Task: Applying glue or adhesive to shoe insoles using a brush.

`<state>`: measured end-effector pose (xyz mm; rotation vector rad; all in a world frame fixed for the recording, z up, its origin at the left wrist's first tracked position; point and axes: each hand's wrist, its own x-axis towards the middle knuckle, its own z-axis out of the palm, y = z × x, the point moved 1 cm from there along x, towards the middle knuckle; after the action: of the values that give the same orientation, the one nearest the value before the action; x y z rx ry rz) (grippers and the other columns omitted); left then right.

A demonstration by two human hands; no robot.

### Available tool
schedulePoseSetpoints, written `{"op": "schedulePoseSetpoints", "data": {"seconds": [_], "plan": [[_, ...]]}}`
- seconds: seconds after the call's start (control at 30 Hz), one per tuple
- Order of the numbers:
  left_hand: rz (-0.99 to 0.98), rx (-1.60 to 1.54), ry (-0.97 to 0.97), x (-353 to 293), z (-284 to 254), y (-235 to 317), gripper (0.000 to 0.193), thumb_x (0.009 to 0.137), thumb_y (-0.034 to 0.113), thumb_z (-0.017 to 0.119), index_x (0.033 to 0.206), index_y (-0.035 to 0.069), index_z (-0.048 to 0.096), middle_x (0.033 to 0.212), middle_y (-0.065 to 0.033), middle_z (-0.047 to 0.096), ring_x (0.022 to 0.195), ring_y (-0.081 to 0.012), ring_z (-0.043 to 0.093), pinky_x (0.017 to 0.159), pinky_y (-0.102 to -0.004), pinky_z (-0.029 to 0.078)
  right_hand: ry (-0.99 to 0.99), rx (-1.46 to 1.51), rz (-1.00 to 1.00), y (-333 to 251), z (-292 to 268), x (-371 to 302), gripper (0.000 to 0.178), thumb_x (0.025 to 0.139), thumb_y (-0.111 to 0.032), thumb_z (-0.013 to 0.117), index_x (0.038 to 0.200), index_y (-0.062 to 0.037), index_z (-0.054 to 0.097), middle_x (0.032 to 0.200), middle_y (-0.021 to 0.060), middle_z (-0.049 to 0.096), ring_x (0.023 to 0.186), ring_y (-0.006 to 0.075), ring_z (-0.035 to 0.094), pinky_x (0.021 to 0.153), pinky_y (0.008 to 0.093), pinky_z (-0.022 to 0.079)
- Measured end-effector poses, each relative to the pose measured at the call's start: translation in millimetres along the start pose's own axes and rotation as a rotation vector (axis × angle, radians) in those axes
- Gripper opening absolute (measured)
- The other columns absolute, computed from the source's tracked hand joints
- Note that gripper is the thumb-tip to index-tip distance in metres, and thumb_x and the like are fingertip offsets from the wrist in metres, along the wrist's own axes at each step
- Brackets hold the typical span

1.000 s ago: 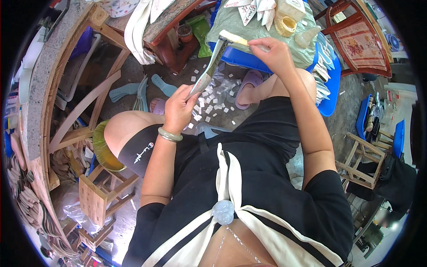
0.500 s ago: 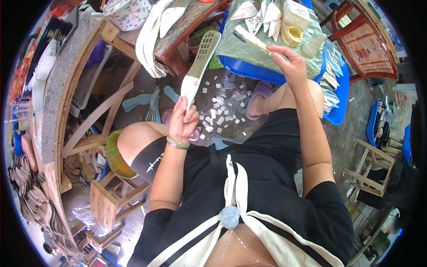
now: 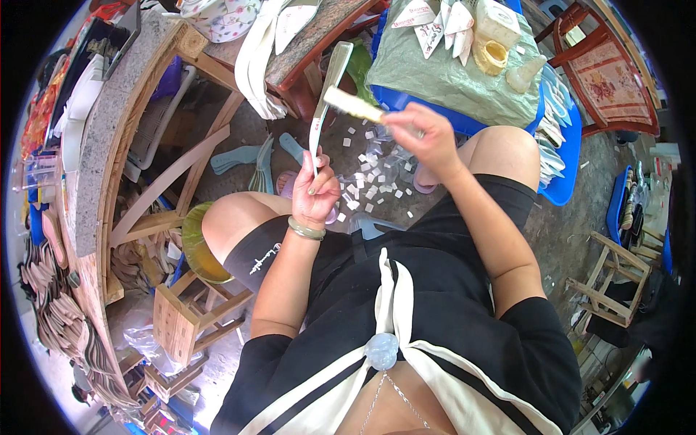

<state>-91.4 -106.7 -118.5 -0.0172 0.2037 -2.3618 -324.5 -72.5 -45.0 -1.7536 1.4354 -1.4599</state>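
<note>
My left hand [image 3: 317, 192] is closed round the lower end of a slim shoe insole [image 3: 330, 83], held upright and turned nearly edge-on. My right hand [image 3: 428, 141] grips a brush [image 3: 355, 106] with pale bristles and a yellow-stained handle. The bristle end meets or almost meets the insole's right edge; whether they touch I cannot tell. Beyond my right hand, a green-grey sheet [image 3: 413, 76] covers a blue crate. On it stand a yellow-crusted pot [image 3: 491, 58], a cloudy plastic container [image 3: 497, 23] and several white pointed pieces [image 3: 458, 20].
Small white squares [image 3: 371, 174] litter the floor between my feet. A blue tray [image 3: 564, 185] of insoles stands at the right, near a wooden chair [image 3: 605, 76]. White strips [image 3: 254, 65] hang off the table at upper left. A wooden stool [image 3: 177, 326] stands at lower left.
My right hand has brought the brush left and down from over the sheet to the insole. My left hand has turned the insole from face-on to nearly edge-on.
</note>
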Motion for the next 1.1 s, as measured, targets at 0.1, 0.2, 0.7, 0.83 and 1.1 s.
{"op": "schedulePoseSetpoints", "data": {"seconds": [0.1,0.2,0.7,0.83,1.1], "plan": [[0.046,0.028,0.049,-1,5,-2,0.030,0.099,0.026,0.040,0.111,0.000,0.049,0.077,-0.0030,0.052,0.043,-0.0049,0.036,0.042,-0.0181,0.029,-0.107,0.009,-0.004,-19,15,-11,0.020,0.073,0.000,0.066,0.092,-0.0054,0.070,0.071,0.0049,0.057,0.066,0.0140,0.055,0.058,0.0240,0.042],[0.054,0.047,0.058,-3,7,-1,0.028,0.099,0.025,0.040,0.108,0.000,0.050,0.074,-0.0027,0.050,0.041,-0.0047,0.035,0.041,-0.0186,0.028,-0.141,-0.003,0.002,-29,11,-7,0.020,0.073,0.000,0.066,0.092,-0.0058,0.070,0.070,0.0044,0.056,0.065,0.0133,0.054,0.057,0.0240,0.041],[-0.119,0.240,-0.088,-12,6,-1,0.024,0.097,0.018,0.045,0.113,0.001,0.047,0.069,-0.0052,0.048,0.036,-0.0024,0.034,0.039,-0.0164,0.027,-0.160,0.158,0.310,16,-69,61,0.019,0.082,-0.006,0.060,0.098,-0.0025,0.070,0.091,-0.0003,0.065,0.080,0.0050,0.054,0.073,0.0190,0.042],[-0.152,0.440,0.026,-10,15,-9,0.028,0.098,0.026,0.044,0.115,0.004,0.047,0.067,-0.0045,0.049,0.035,-0.0015,0.032,0.039,-0.0159,0.027,-0.127,0.141,0.487,39,-59,46,0.020,0.078,-0.014,0.066,0.095,-0.0062,0.072,0.076,-0.0031,0.063,0.068,0.0026,0.052,0.064,0.0194,0.044],[0.003,1.279,0.405,-4,9,4,0.049,0.096,0.051,0.034,0.092,0.005,0.050,0.063,0.0051,0.034,0.049,-0.0038,0.025,0.044,-0.0208,0.019,0.444,-0.208,0.474,88,-160,4,0.020,0.078,-0.019,0.066,0.094,-0.0092,0.072,0.070,-0.0003,0.065,0.063,0.0049,0.054,0.058,0.0218,0.042]]}}
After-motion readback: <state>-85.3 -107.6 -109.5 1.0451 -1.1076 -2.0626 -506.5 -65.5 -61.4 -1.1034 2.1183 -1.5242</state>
